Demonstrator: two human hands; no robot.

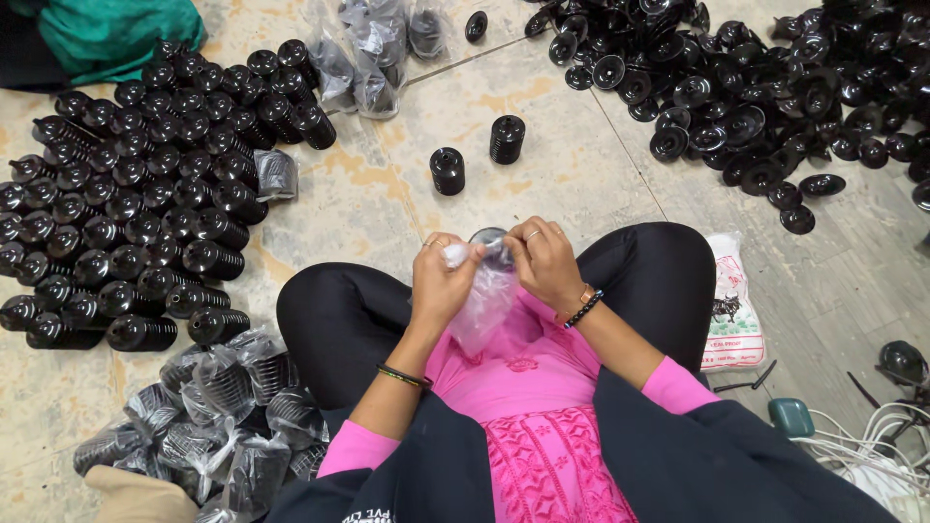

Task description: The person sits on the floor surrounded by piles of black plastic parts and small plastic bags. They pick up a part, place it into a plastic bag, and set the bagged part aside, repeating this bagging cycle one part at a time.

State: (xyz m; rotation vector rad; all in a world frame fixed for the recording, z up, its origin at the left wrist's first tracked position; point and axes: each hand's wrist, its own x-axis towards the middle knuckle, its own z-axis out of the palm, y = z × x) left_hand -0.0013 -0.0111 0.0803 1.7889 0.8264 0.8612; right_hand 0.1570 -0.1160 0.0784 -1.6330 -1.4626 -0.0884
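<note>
I sit cross-legged on the floor. My left hand (441, 281) and my right hand (542, 260) are raised together over my lap, both pinching the top of a small clear plastic bag (484, 300). A round black plastic part (489, 238) shows between my fingers at the bag's mouth. The bag hangs down over my pink top.
Rows of black ribbed cylinders (136, 203) lie at the left, with bagged ones (223, 407) by my left knee. Two single cylinders (448, 170) stand ahead. A heap of black dish-shaped parts (746, 87) fills the upper right. A white packet (733, 305) and white cables (872, 446) lie right.
</note>
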